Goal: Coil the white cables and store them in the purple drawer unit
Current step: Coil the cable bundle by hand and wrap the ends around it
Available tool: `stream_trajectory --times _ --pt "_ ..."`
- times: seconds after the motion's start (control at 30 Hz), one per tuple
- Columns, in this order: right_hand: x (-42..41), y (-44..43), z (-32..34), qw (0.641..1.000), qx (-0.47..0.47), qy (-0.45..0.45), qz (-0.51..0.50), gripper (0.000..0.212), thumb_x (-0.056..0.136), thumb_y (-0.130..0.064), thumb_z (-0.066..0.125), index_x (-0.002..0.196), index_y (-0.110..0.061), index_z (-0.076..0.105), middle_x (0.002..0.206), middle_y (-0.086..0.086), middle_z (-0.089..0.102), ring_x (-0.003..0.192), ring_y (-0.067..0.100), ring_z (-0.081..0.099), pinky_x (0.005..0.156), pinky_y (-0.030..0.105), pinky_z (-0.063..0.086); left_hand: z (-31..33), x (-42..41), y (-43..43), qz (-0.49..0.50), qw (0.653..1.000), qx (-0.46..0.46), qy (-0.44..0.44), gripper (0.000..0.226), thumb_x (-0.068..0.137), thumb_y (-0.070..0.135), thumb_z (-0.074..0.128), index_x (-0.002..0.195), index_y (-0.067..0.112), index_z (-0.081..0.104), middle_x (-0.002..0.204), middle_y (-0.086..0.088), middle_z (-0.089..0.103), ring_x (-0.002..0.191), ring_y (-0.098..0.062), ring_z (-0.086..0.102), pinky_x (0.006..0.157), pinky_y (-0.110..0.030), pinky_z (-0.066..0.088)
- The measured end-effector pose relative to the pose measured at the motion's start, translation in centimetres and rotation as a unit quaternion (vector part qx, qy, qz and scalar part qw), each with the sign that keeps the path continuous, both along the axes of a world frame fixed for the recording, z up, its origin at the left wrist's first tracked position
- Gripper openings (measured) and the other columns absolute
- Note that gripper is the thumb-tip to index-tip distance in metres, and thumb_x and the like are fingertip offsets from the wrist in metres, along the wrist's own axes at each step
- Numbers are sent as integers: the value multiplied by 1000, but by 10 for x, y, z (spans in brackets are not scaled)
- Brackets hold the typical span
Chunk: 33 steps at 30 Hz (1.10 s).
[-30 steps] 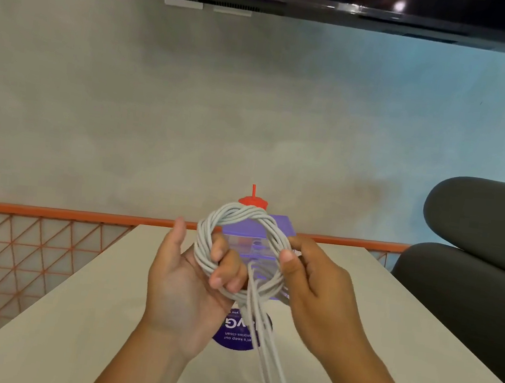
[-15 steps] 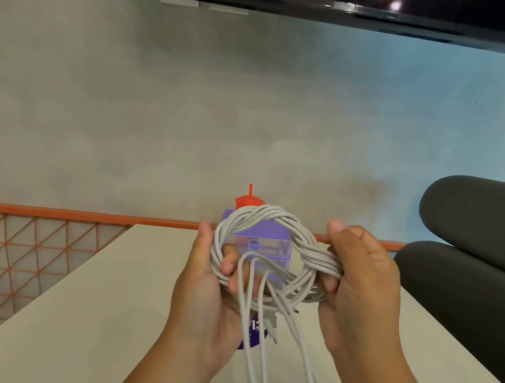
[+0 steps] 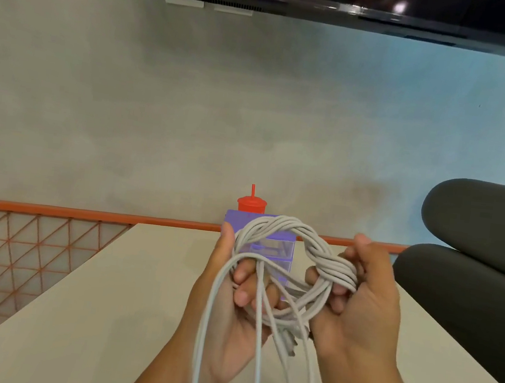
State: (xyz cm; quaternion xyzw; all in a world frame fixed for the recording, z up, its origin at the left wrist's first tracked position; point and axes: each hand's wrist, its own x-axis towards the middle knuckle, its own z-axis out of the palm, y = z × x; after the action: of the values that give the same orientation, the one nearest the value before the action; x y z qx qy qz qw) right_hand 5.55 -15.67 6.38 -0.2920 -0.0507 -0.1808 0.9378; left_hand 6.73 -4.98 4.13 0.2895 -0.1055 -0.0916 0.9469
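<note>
Coils of white cables (image 3: 331, 264) hang above the table (image 3: 102, 316), the left hand (image 3: 227, 331) with its grip curled round one side, the right hand (image 3: 366, 316) clasping the twisted other side. Loose ends dangle. The purple drawer unit (image 3: 269, 247) stands behind on the table, in front of a red cup (image 3: 251, 204).

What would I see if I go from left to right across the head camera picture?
orange fence → left hand → white cable → right hand → dark chair
</note>
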Motion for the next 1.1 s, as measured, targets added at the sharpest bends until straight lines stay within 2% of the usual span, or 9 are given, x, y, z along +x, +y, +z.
stream_trajectory --times 0.1,0.4,0.53,0.63,0.73,0.9,0.97,1.03,1.1 --pt "1 2 -1 999 21 1 36 24 62 -31 60 48 -16 47 30 -2 26 24 8 20 40 17 27 2 3 4 -21 1000 11 -6 48 73 55 64 65 11 45 40 1 21 33 -9 29 55 -22 21" --pt "4 -3 0 987 20 -81 138 24 52 -30 64 47 -11 51 24 0 26 15 7 25 32 15 40 12 -6 -4 -32 998 43 38 38 68 34 58 46 11 38 26 0 29 22 -14 32 33 -11 34" --pt "11 -1 -7 989 -137 -38 28 23 66 -24 63 57 -9 48 40 1 44 32 9 39 38 17 38 12 -8 -1 37 997 59 22 27 61 16 53 39 13 38 28 1 26 24 -13 31 38 -17 39" --pt "19 1 -14 939 -308 -52 -145 37 79 -46 52 69 -11 57 61 -1 58 55 9 53 51 18 46 11 -8 0 90 995 37 13 38 64 11 47 27 11 39 27 1 30 25 -12 33 43 -22 38" --pt "19 0 -19 865 -413 -101 -266 41 74 -76 38 86 -42 59 83 -17 61 81 1 59 66 12 47 10 -3 -1 127 992 18 5 50 79 6 42 29 8 48 30 -1 38 24 -11 37 41 -22 38" --pt "12 9 -21 724 -634 -87 -257 67 76 -69 47 135 -36 39 117 -23 46 107 -5 45 83 5 36 9 -3 -3 116 993 34 -8 46 83 8 45 40 5 59 38 -7 53 31 -15 52 39 -20 47" --pt "12 6 -15 758 -611 -52 -224 64 74 -67 49 130 -34 48 107 -20 55 98 -2 52 81 11 40 10 -4 -3 97 993 64 -31 22 74 17 55 71 1 71 58 -14 66 46 -21 63 46 -26 52" --pt "11 0 -9 813 -552 -51 -179 44 68 -60 46 101 -38 64 79 -17 66 72 0 60 64 15 45 10 -8 -4 83 992 87 -37 35 75 27 57 92 0 70 67 -17 69 50 -23 64 46 -28 53" --pt "11 -1 -6 866 -490 -37 -94 40 66 -58 48 86 -30 68 69 -3 68 59 5 60 53 18 47 11 -13 -7 101 990 98 -16 41 88 35 49 72 3 69 41 -8 57 34 -17 55 37 -21 47"
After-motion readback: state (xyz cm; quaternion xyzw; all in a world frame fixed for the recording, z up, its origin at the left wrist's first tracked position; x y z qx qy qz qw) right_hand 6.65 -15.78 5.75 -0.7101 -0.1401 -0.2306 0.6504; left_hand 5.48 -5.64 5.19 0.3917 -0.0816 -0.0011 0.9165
